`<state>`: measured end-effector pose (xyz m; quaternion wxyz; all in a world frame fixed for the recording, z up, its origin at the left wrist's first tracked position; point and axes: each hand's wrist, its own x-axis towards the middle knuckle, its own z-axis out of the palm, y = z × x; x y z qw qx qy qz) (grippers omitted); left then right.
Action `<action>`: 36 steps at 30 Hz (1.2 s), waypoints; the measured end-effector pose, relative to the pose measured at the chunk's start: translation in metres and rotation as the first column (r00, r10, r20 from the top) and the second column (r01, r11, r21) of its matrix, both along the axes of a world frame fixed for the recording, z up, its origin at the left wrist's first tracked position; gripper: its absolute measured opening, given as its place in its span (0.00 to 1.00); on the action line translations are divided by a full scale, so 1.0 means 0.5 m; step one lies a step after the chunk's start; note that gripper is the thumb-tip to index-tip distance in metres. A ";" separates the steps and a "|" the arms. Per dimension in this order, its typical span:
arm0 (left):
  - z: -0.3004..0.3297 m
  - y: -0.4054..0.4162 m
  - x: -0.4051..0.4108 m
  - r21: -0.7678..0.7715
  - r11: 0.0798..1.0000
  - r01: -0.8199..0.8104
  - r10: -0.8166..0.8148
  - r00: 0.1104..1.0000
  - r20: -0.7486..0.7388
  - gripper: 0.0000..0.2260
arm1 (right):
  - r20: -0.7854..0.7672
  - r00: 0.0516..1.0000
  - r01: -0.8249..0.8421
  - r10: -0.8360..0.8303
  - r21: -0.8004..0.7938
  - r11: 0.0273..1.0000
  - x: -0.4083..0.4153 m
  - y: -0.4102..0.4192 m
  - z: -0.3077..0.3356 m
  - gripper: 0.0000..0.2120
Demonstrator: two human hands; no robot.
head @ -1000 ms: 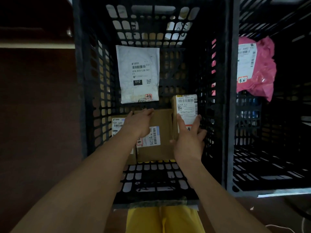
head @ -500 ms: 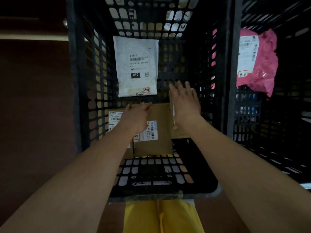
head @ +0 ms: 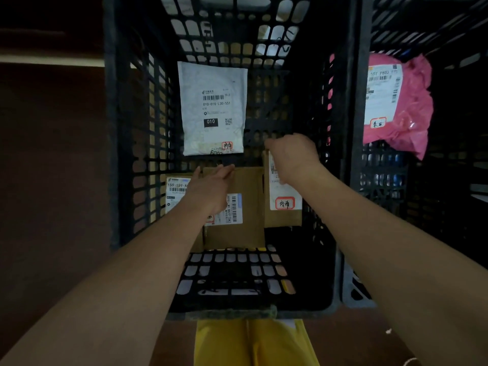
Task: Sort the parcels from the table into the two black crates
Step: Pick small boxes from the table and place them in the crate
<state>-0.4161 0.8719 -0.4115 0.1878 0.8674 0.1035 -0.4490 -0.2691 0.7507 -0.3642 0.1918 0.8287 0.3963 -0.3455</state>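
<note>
Both my hands reach into the left black crate (head: 113, 154). My left hand (head: 208, 191) lies flat on a brown cardboard box (head: 248, 233) in the middle of the crate floor, fingers at its far edge. My right hand (head: 293, 154) curls over the far end of a smaller labelled box (head: 284, 210) that lies flat beside it on the right. A third box with a white label (head: 175, 191) shows partly under my left forearm. A white mailer bag (head: 214, 109) lies farther back. The right black crate (head: 356, 128) holds a pink mailer bag (head: 412, 107).
The two crates stand side by side, sharing a tall wall between them. Dark brown floor lies to the left. My yellow trousers (head: 253, 342) show below the near rim of the left crate.
The small labelled box went from standing in my right hand to lying flat beside the big box. My right hand spread open, then curled over its far end. My left hand stayed put.
</note>
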 end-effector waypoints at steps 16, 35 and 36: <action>0.003 -0.020 0.000 0.117 0.992 0.054 -0.049 0.998 -0.045 0.43 | -0.100 0.972 0.218 -0.215 0.026 0.976 -0.041 -0.021 -0.017 0.35; 0.082 -0.083 -0.088 0.148 0.967 0.208 -0.193 0.976 -0.104 0.28 | -0.334 0.829 0.502 -0.450 0.089 0.860 -0.246 -0.153 0.029 0.46; 0.107 -0.080 -0.085 0.135 0.974 0.184 -0.174 0.981 -0.085 0.29 | -0.363 0.802 0.534 -0.473 0.082 0.842 -0.239 -0.152 0.046 0.45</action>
